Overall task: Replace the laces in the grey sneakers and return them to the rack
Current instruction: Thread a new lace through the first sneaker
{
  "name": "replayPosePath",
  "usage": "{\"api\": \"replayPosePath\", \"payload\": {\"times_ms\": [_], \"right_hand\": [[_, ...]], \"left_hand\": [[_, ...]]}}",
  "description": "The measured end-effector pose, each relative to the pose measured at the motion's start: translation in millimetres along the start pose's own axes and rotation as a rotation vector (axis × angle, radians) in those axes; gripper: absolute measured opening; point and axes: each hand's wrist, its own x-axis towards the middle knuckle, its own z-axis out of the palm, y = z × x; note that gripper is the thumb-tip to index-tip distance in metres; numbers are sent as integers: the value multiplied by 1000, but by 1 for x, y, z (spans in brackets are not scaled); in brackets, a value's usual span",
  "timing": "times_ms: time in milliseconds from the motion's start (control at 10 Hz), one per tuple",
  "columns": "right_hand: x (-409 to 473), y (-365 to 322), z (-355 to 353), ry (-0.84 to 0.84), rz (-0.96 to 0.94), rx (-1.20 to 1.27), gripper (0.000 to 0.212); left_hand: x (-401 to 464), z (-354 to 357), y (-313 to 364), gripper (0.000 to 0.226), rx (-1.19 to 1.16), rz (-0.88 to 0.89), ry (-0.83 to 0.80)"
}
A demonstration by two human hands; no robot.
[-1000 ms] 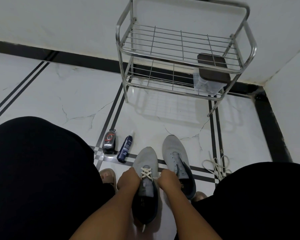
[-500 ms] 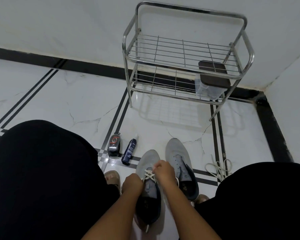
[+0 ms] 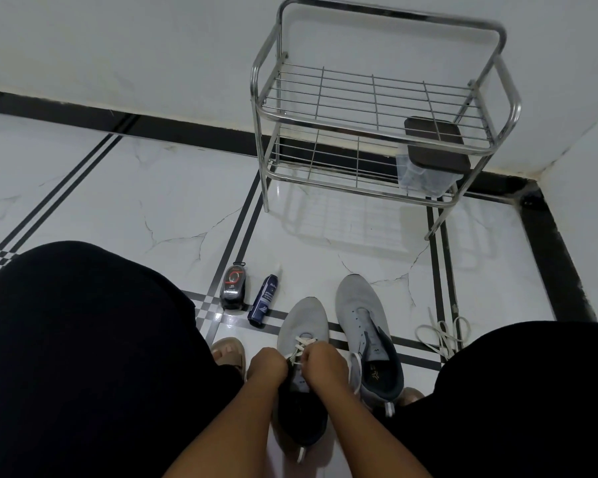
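White tiled floor [image 3: 173,215] underlies both hands, left [image 3: 267,365] and right [image 3: 323,362], knuckles up, pinching white lace [image 3: 299,346] on grey sneaker [image 3: 302,326].

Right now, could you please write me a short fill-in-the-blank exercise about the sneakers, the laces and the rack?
1. Both hands, the left hand and the right hand, work a white lace on the ____ grey sneaker.
2. The other grey sneaker has ____ lace in its eyelets.
3. A loose white lace lies on the ____.
4. The clear box with a dark lid sits on the rack's ____ shelf.

Missing words: left; no; floor; lower
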Motion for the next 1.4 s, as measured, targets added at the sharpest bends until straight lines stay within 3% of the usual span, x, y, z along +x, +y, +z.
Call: {"api": "replayPosePath", "payload": {"times_ms": [400, 700, 1100, 1400], "right_hand": [[3, 7, 1, 38, -150, -15, 19], [3, 5, -3, 24, -72, 129, 17], [6, -1, 1, 63, -24, 54, 22], [7, -2, 0, -32, -25, 18, 26]], "left_hand": [[-1, -1, 1, 32, 39, 23, 21], [0, -1, 0, 32, 43, 31, 21], [-7, -4, 3, 29, 120, 19, 1], [-9, -1, 5, 35, -22, -56, -44]]}}
